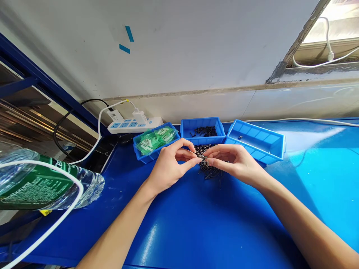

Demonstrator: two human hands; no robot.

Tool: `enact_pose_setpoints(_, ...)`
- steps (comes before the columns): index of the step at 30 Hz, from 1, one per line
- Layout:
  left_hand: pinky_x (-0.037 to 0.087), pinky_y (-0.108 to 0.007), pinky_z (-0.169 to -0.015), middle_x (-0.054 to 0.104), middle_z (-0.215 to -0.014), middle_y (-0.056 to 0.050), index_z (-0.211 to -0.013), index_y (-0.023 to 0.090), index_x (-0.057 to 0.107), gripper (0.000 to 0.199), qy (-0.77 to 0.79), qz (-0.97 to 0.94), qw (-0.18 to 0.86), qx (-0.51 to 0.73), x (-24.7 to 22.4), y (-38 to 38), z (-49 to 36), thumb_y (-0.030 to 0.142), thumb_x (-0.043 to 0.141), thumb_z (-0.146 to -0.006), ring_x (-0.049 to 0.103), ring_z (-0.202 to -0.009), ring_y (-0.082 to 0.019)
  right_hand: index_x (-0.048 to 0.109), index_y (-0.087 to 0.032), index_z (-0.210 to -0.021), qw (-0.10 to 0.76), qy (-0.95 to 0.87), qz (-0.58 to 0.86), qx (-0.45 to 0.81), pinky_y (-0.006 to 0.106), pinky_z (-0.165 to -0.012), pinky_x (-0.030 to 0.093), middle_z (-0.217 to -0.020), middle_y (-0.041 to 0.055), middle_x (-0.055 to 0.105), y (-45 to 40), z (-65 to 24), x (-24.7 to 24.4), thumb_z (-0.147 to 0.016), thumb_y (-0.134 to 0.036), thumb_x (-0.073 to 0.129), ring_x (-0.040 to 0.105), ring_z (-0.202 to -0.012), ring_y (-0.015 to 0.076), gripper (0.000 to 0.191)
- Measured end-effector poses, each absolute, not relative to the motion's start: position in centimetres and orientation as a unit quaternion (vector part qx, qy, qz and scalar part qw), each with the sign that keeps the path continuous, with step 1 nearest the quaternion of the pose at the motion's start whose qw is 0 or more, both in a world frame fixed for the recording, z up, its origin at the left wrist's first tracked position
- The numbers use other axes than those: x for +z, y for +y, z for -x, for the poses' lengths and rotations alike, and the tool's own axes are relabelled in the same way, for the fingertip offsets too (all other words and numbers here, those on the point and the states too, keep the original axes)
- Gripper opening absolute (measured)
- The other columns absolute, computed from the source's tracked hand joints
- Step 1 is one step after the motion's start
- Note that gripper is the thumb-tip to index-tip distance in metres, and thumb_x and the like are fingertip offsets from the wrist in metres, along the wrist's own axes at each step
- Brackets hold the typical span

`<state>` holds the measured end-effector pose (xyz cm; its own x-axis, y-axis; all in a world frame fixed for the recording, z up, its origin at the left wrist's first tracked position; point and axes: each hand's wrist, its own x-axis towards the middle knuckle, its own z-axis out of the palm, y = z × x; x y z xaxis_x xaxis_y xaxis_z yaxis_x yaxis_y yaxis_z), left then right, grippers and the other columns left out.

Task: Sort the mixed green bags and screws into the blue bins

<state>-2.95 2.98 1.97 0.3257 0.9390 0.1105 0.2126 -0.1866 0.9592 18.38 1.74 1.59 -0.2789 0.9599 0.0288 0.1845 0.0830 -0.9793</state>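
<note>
My left hand (175,162) and my right hand (231,160) meet over a pile of small dark screw-like parts (209,172) on the blue table. Thumb and fingers of each hand are pinched together, the fingertips almost touching. Whatever they hold is too small to name against the pile. Behind the hands, a blue bin (202,141) contains some black parts. Left of it, another blue bin (144,158) holds green plastic bags (158,140) with pale pieces. The right blue bin (254,153) has one tiny part in it.
A power strip (134,126) with plugged-in adapters lies by the wall. At the left are a large bottle with a green label (36,183) and a white cable (63,220) crossing before it. Blue rack bars (53,84) stand behind.
</note>
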Motion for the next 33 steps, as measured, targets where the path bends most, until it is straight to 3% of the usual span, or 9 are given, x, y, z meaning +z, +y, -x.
enact_pose_setpoints(7,0.063,-0.028,-0.076,0.077,-0.077,0.002,-0.09,0.021,0.057,0.031,0.42,-0.672,0.481,0.376,1.7,3.0,3.0,0.034,0.084,-0.08,0.08,-0.075,-0.019,0.084,-0.019,-0.093,0.359,-0.598,0.446,0.561,0.033,-0.068,0.06,-0.084,0.0071,0.083,1.6,-18.3,1.6,-0.074,-0.047,0.087,0.077,-0.077,0.024,0.034)
enact_pose_setpoints(14,0.061,-0.025,-0.075,0.079,-0.078,0.002,-0.09,0.022,0.057,0.035,0.406,-0.663,0.515,0.361,1.7,2.9,3.0,0.037,0.087,-0.078,0.08,-0.076,-0.019,0.085,-0.02,-0.088,0.381,-0.558,0.434,0.596,0.033,-0.072,0.061,-0.076,0.0052,0.081,1.8,-18.4,1.8,-0.074,-0.04,0.087,0.076,-0.075,0.0213,0.024)
enact_pose_setpoints(19,0.057,-0.026,-0.07,0.077,-0.078,0.002,-0.093,0.022,0.068,0.014,0.413,-0.749,0.433,0.285,1.9,3.0,3.4,0.036,0.071,-0.094,0.074,-0.072,-0.017,0.085,-0.021,-0.082,0.393,-0.542,0.446,0.594,0.035,-0.075,0.062,-0.073,0.0043,0.08,2.0,-18.8,2.0,-0.071,-0.035,0.089,0.075,-0.073,0.0213,0.018)
enact_pose_setpoints(21,0.054,-0.026,-0.071,0.076,-0.08,0.001,-0.09,0.021,0.071,0.008,0.408,-0.798,0.366,0.25,1.7,3.0,3.5,0.028,0.069,-0.095,0.071,-0.072,-0.016,0.085,-0.023,-0.089,0.437,-0.514,0.458,0.578,0.038,-0.084,0.062,-0.086,0.0057,0.084,2.0,-18.7,1.9,-0.072,-0.034,0.089,0.078,-0.086,0.0247,0.021)
enact_pose_setpoints(23,0.053,-0.026,-0.072,0.075,-0.083,0.0,-0.091,0.02,0.073,0.001,0.393,-0.832,0.317,0.229,1.3,3.1,3.5,0.019,0.074,-0.09,0.07,-0.075,-0.017,0.084,-0.028,-0.106,0.489,-0.48,0.459,0.566,0.042,-0.098,0.059,-0.117,0.0064,0.082,2.0,-18.5,1.8,-0.072,-0.032,0.089,0.076,-0.111,0.0287,0.034)
enact_pose_setpoints(26,0.052,-0.026,-0.072,0.074,-0.087,-0.001,-0.095,0.019,0.075,0.01,0.379,-0.856,0.285,0.207,0.8,3.1,3.4,0.015,0.078,-0.087,0.069,-0.077,-0.017,0.075,-0.036,-0.129,0.511,-0.456,0.45,0.573,0.046,-0.109,0.054,-0.152,0.0041,0.063,2.0,-18.3,1.7,-0.071,-0.028,0.09,0.064,-0.135,0.0322,0.061)
enact_pose_setpoints(28,0.051,-0.026,-0.071,0.074,-0.088,-0.001,-0.095,0.019,0.076,0.009,0.374,-0.861,0.28,0.201,0.6,3.0,3.3,0.013,0.077,-0.088,0.068,-0.077,-0.016,0.072,-0.036,-0.133,0.509,-0.453,0.453,0.575,0.049,-0.11,0.053,-0.155,0.0047,0.06,1.9,-18.3,1.7,-0.071,-0.028,0.09,0.064,-0.134,0.0332,0.066)
enact_pose_setpoints(33,0.048,-0.026,-0.069,0.071,-0.085,-0.001,-0.087,0.017,0.073,0.006,0.375,-0.864,0.275,0.195,0.4,3.0,3.2,0.013,0.075,-0.089,0.065,-0.075,-0.015,0.078,-0.032,-0.118,0.512,-0.458,0.463,0.56,0.047,-0.1,0.056,-0.143,0.0071,0.07,1.8,-18.5,1.9,-0.073,-0.034,0.087,0.073,-0.118,0.0318,0.045)
